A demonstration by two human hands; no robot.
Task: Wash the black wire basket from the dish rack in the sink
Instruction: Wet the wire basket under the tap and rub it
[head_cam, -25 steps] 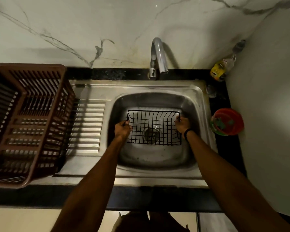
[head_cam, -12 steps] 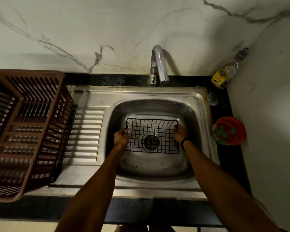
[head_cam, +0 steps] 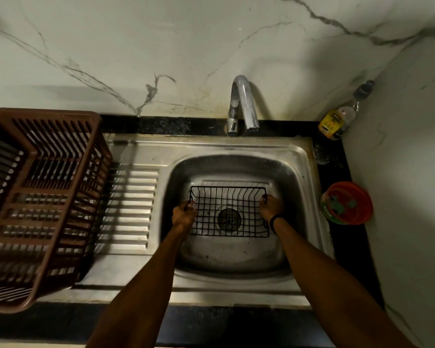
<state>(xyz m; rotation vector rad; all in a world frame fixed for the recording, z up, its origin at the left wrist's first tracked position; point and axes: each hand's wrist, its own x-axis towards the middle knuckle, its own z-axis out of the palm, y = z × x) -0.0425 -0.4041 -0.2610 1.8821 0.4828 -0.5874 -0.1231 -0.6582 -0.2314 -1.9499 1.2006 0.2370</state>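
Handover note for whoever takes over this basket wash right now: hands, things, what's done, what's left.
Left hand grips the left end of the wire basket; right hand grips its right end.
The basket is held low in the sink, over the drain, out of the brown dish rack.
Done: basket brought to the sink.
Left: no water shows at the tap; wetting, scrubbing and rinsing remain.

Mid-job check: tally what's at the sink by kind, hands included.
Baskets: 2, wire basket in the sink, dish rack to its left.
Bottles: 1, bottle in the back corner.
Bowls: 1, red bowl.
Taps: 1, tap.
Hands: 2, left hand and right hand, each gripping the wire basket.
Total: 7.
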